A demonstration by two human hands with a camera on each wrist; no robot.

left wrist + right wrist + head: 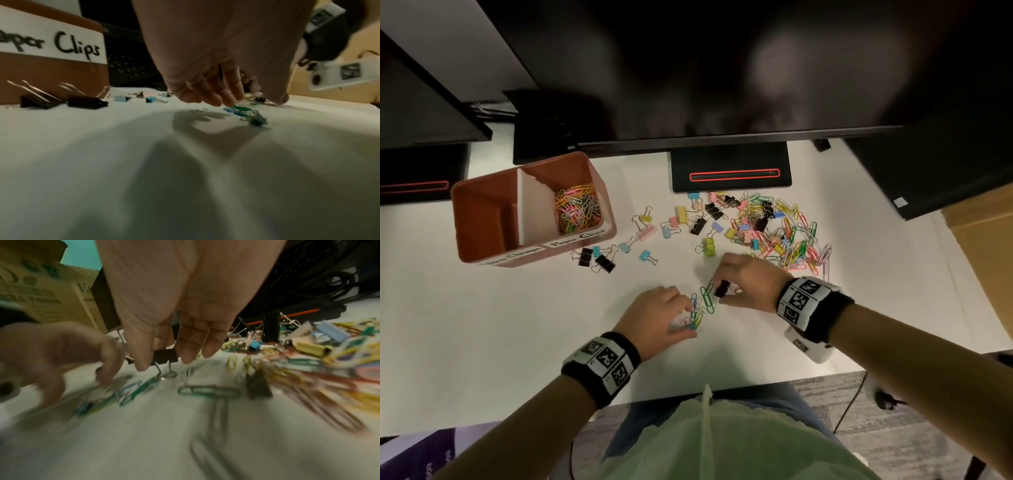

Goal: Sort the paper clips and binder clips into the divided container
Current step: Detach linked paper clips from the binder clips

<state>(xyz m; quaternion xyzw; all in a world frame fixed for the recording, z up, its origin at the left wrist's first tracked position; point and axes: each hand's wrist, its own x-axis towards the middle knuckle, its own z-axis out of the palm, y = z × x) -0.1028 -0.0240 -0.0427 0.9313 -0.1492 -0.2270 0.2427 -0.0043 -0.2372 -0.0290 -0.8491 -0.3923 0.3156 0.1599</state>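
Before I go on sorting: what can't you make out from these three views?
- Left compartment floor of the container: head view, near wall hides it.
- Left hand on the paper clips: pressing or pinching unclear; blurred in both wrist views.
- Near label: too blurred to read.

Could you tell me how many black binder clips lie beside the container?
2: the left black clip and right black clip, side by side; none seems hidden.

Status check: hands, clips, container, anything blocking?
Right hand pinches a black binder clip. Left hand fingers on a paper clip cluster. Container: paper clips in right compartment only. Way to it open.
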